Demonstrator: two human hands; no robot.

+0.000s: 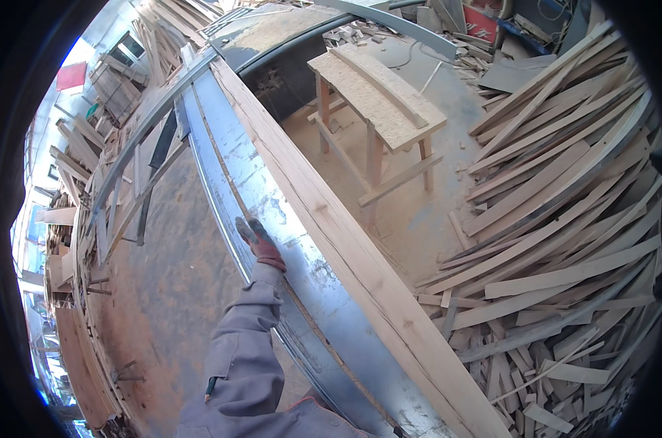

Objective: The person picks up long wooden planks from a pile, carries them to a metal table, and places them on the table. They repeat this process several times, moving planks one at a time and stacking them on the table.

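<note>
My left hand (pixel 259 244), in a grey and reddish work glove, is stretched over a long shiny metal table (pixel 302 248). Its fingers look extended and slightly apart, with nothing seen in them. They lie over a thin brownish strip (pixel 307 317) that runs lengthwise along the metal. On the table's right side rests a long, thick wooden plank (pixel 318 206) with visible grain and cracks, apart from this hand. The grey sleeve has a pencil tucked in its arm pocket. My right hand does not show.
A small wooden bench (pixel 382 95) with a curved board on top stands right of the plank. Heaped wooden strips and offcuts (pixel 557 219) fill the right side. Metal frame bars (pixel 137 146) extend left of the table, and more timber (pixel 112 95) leans at the far left.
</note>
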